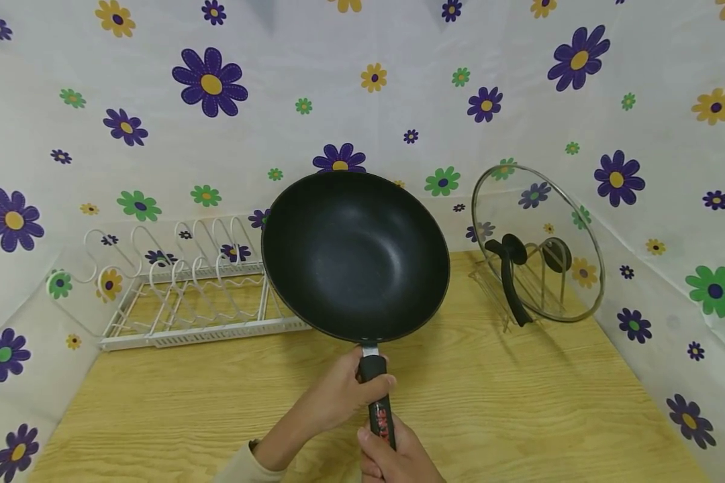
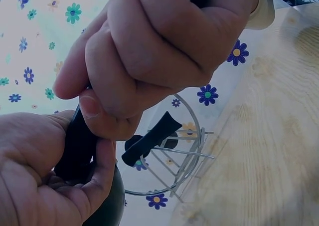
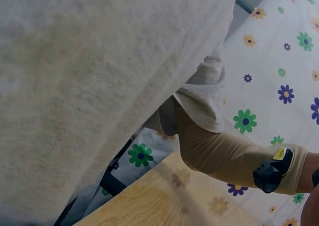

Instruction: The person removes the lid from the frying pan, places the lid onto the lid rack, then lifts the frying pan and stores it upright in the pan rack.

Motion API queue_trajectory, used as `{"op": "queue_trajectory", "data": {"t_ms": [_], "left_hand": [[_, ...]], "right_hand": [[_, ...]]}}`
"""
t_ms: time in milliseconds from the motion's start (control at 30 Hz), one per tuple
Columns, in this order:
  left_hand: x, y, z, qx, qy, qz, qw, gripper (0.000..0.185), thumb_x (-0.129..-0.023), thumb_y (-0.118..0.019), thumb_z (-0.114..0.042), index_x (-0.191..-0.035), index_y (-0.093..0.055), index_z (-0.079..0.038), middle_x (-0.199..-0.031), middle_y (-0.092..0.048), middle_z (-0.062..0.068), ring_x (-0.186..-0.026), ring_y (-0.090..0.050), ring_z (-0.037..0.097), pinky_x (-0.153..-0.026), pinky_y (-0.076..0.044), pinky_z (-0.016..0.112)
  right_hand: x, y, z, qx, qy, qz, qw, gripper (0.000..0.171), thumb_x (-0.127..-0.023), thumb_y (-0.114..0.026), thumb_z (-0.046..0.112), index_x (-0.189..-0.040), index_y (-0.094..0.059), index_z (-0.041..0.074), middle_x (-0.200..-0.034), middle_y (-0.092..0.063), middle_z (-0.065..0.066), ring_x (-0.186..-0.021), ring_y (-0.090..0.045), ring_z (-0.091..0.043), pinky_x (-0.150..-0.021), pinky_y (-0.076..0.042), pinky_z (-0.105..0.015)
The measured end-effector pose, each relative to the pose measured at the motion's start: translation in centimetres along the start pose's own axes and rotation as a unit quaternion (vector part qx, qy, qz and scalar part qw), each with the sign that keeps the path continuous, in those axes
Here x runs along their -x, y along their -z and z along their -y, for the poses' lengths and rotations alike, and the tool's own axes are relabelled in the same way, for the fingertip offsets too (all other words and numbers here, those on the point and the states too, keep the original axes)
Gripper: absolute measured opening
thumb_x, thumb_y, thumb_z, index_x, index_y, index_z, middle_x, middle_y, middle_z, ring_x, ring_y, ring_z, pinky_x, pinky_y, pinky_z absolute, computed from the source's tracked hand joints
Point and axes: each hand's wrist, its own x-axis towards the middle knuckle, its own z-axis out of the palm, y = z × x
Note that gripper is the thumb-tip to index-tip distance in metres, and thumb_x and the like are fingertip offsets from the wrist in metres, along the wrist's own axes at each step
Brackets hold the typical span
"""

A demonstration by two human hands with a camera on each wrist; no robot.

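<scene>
A black wok [image 1: 356,261] is held up above the wooden table, its dark inside facing the head camera. My left hand [image 1: 346,389] grips the black handle [image 1: 382,416] close to the wok, thumb laid across it. Further down, the right hand [image 1: 399,456] has its fingers curled round the same handle, by the red lettering. In the left wrist view, the left hand [image 2: 45,171] is at the lower left and the right hand [image 2: 154,51] is above it. Pale cloth fills much of the right wrist view, where the handle is hidden.
A white wire dish rack [image 1: 199,335] stands at the back left of the table [image 1: 229,396]. At the right, a glass lid [image 1: 597,268] with a black curved handle [image 1: 510,288] leans on a wire stand [image 1: 489,295]. Flowered sheeting [image 1: 374,40] encloses the table.
</scene>
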Motion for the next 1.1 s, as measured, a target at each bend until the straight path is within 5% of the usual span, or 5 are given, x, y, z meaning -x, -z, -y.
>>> {"op": "queue_trajectory", "data": {"t_ms": [500, 1100], "left_hand": [[0.7, 1.9, -1.3, 0.019, 0.000, -0.010, 0.9998, 0.035, -0.101, -0.066, -0.024, -0.120, -0.053, 0.002, -0.083, -0.050, 0.003, -0.068, -0.046, 0.013, -0.062, -0.041, 0.026], [1.9, 4.3, -3.2, -0.009, 0.007, -0.038, 0.9992, 0.034, -0.101, -0.067, -0.024, -0.121, -0.056, 0.001, -0.083, -0.051, 0.005, -0.070, -0.048, 0.017, -0.062, -0.042, 0.028]], "right_hand": [[-1.0, -1.3, 1.8, 0.042, 0.019, 0.079, 0.996, 0.020, -0.110, -0.049, 0.024, -0.104, -0.036, 0.009, -0.075, -0.040, 0.006, -0.057, -0.038, -0.001, -0.054, -0.035, -0.014], [-2.4, -3.6, 2.7, -0.006, -0.003, 0.107, 0.994, 0.018, -0.110, -0.048, 0.024, -0.106, -0.037, 0.011, -0.073, -0.039, 0.008, -0.054, -0.039, 0.000, -0.051, -0.034, -0.014]]}}
